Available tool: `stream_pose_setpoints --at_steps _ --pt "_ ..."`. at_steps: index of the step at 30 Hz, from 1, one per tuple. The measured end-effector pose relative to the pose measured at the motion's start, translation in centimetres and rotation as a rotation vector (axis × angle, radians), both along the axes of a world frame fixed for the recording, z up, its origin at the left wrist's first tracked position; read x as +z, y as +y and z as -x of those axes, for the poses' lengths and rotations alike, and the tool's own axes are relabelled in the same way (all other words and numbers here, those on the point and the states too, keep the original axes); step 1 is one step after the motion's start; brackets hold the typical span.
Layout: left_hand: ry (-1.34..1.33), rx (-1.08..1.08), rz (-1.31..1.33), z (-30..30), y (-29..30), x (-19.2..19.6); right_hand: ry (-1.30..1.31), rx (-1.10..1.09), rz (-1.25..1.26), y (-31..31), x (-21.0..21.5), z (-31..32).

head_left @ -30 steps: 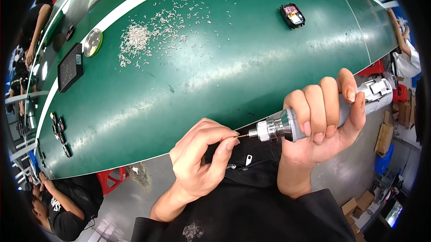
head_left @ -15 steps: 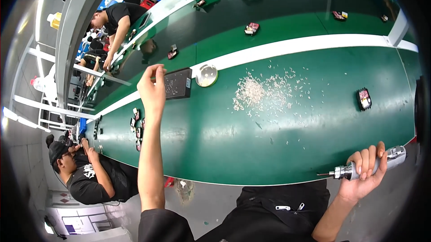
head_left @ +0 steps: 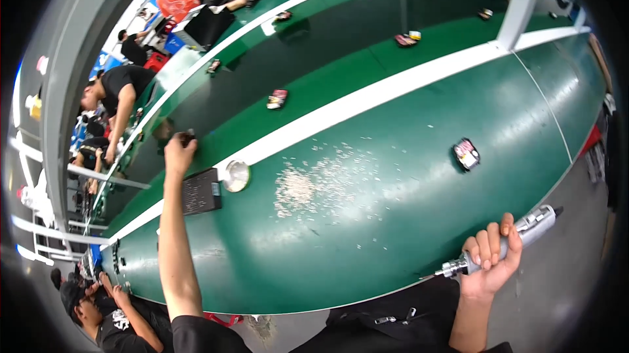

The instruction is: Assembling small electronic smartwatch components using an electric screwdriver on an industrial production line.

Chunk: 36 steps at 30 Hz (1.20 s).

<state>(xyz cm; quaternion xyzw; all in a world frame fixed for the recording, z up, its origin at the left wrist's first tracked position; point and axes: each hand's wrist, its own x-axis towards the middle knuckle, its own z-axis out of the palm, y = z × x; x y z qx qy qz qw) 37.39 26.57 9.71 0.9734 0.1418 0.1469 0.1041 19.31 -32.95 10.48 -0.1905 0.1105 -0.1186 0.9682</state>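
Observation:
My left hand (head_left: 179,155) is stretched out over the dark belt, its fingers closed on a small dark assembly (head_left: 188,137), mostly hidden by the fingers. Below that forearm lies a black tray (head_left: 202,192) with small bits in it, partly covered by my arm. Beside the tray stands a round shallow dish (head_left: 236,176) holding a few pale pieces. In my right hand (head_left: 491,258), at the near table edge, is a grey electric screwdriver (head_left: 534,223), its bit pointing left. A small black-and-pink assembly (head_left: 466,154) rests on the green table ahead of that hand.
A heap of tiny pale screw-like pieces (head_left: 296,190) spreads across the green table (head_left: 393,235). Several small assemblies, one pink and black (head_left: 277,98), lie along the belt. A white rail (head_left: 367,100) divides table and belt. Co-workers sit and stand at left and beyond.
My left hand has reached farther out and closed on a small assembly on the belt. The view has turned, shifting the table leftward and down. My right hand still holds the screwdriver.

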Motion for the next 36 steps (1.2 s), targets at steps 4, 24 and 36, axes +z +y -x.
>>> stream_pose_setpoints --at_steps 4,24,36 --pt "-0.153 -0.215 0.247 2.1 -12.6 2.9 -0.014 0.086 0.015 -0.7 -0.6 0.6" --pt "0.036 -1.077 0.444 14.0 -43.1 0.7 0.015 0.262 -0.018 -0.1 -2.4 4.2" --pt "-0.020 -1.193 0.116 14.8 -44.7 0.3 0.114 0.379 -0.013 2.2 -3.6 5.1"
